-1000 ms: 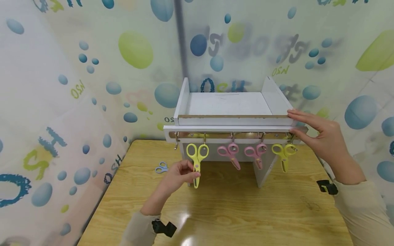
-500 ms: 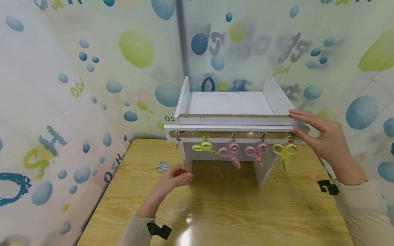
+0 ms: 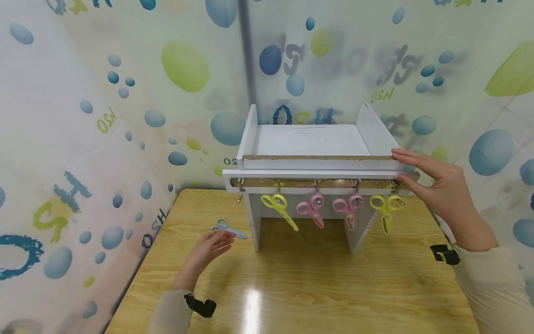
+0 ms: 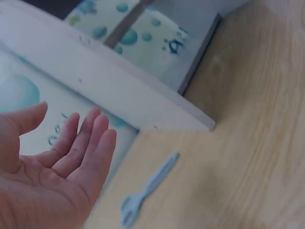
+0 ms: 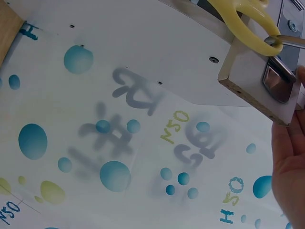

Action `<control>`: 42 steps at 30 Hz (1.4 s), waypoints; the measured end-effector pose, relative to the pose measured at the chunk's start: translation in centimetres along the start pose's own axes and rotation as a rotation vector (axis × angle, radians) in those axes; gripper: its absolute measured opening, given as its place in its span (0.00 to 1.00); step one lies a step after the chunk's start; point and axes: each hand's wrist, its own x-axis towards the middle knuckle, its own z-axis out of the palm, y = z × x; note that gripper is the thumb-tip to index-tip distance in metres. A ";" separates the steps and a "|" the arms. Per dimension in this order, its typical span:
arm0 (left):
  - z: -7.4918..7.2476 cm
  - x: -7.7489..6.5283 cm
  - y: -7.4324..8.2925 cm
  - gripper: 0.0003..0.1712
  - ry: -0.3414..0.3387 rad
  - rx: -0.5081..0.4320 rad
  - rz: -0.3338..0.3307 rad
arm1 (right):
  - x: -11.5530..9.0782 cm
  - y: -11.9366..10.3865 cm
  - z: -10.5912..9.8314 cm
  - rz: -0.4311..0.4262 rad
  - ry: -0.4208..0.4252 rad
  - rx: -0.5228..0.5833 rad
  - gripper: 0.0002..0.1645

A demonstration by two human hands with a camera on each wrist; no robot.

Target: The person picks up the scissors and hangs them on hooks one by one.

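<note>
In the head view my left hand [image 3: 202,253] hovers by the blue scissors [image 3: 238,233] on the table, its fingers loosely extended and holding nothing. The left wrist view shows its palm with a gap between it and the blue scissors [image 4: 155,179]. My right hand [image 3: 444,185] holds the right end of the white rack [image 3: 313,164], fingers on top and thumb against the front rail [image 3: 310,174]. From the rail's hooks hang yellow scissors [image 3: 287,216], two pink pairs, one [image 3: 317,218] beside the other [image 3: 350,218], and yellow scissors [image 3: 386,220] at the right.
At the rail's left end is a metal hook [image 3: 239,190]. The rack's side panels stand on the wooden table [image 3: 313,287]. A patterned backdrop [image 3: 187,116] rises behind and to the left of the table.
My left hand has let go of the left yellow scissors and moved left and down to the blue scissors. Those yellow scissors swung on their hook. My right hand has stayed in place.
</note>
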 end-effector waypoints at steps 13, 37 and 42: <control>-3.1 2.6 -4.4 0.44 0.092 -0.332 -0.169 | 0.1 0.0 0.0 -0.021 0.005 0.015 0.25; -1.3 9.4 -5.5 0.32 0.399 0.496 -0.214 | 0.2 0.2 -0.1 -0.006 0.003 0.016 0.23; 0.6 10.2 -4.7 0.34 0.423 1.050 -0.249 | 0.2 0.1 -0.1 0.008 -0.005 0.009 0.29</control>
